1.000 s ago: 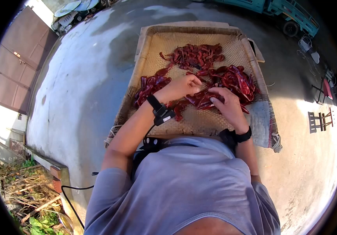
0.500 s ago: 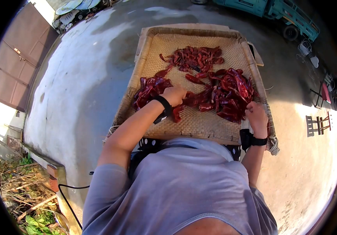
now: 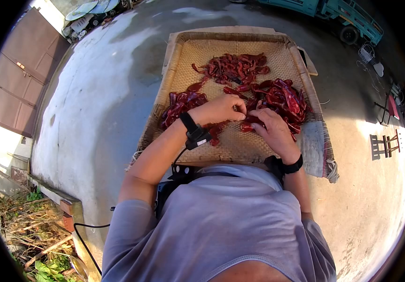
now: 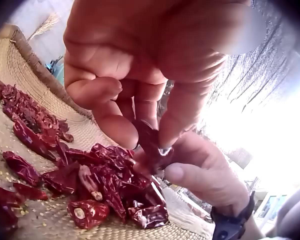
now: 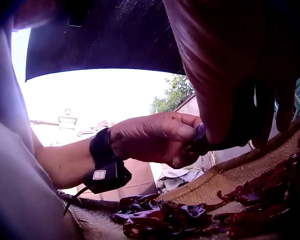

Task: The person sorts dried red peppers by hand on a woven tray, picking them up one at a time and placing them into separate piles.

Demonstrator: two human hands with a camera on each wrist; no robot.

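Note:
Between my two hands is a dried red chili [image 4: 151, 145], seen close up in the left wrist view. My left hand [image 3: 221, 109] pinches one end of it between thumb and fingertips. At its other end is my right hand [image 3: 275, 131], whose thumb and fingers grip the chili; in the right wrist view this hand [image 5: 235, 75] is in deep shadow. Both hands meet over the front middle of a woven tray [image 3: 212, 152]. Below them lies a heap of whole glossy chilies [image 3: 284, 101]. To the left sits a smaller chili pile [image 3: 176, 110].
Thin, torn-looking chili pieces [image 3: 237, 68] lie toward the tray's far side. Pale seeds [image 4: 22, 212] are scattered on the weave. A grey cloth [image 3: 313, 145] covers the front right corner. Small stools [image 3: 386, 144] stand on the concrete at right, with a teal vehicle [image 3: 362, 23] beyond.
Half a second ago the hands were apart, left near the left pile, right at the tray's right edge. Now they have come together over the middle, with a chili between them.

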